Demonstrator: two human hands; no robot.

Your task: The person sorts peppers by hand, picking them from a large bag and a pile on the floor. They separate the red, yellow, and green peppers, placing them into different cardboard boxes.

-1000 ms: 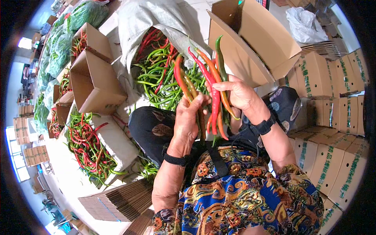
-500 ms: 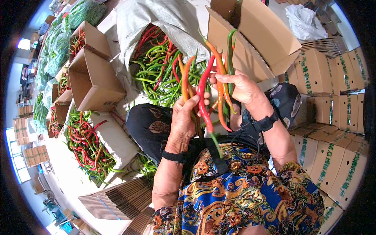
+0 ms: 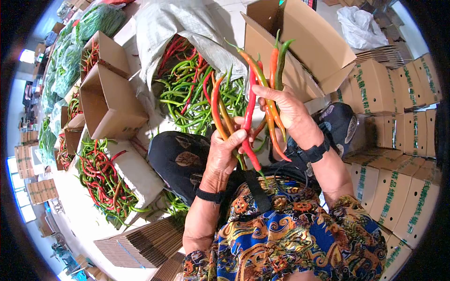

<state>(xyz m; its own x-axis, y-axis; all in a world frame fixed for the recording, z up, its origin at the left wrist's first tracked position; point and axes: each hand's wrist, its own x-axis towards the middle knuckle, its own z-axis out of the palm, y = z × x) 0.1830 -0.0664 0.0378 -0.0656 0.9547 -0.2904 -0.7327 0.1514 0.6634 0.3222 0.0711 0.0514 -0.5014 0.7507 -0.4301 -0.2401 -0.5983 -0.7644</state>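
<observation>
In front of my lap both hands hold long chili peppers. My left hand (image 3: 224,151) is closed on orange chili peppers (image 3: 215,105), its thumb lying against the lower part of a red chili pepper (image 3: 250,105). That red pepper stands between the two hands, its thin green end pointing down. Closed round several more is my right hand (image 3: 291,108): an orange one (image 3: 273,65), a dark green one (image 3: 282,58) and others hanging below the fingers. Beyond the hands, an open white sack (image 3: 187,21) spills green and red chili peppers (image 3: 187,93).
Ahead on the right stands an open carton (image 3: 323,47). More open cartons (image 3: 110,100) are at left, beside a heap of red and green peppers (image 3: 101,173). Flattened cardboard (image 3: 140,241) lies lower left. Printed cartons (image 3: 398,187) are stacked at right, below a white plastic bag (image 3: 358,25).
My right hand has shifted slightly down with its peppers. The red pepper between my hands has moved a little to the right and stands straighter, and my left hand has lowered slightly.
</observation>
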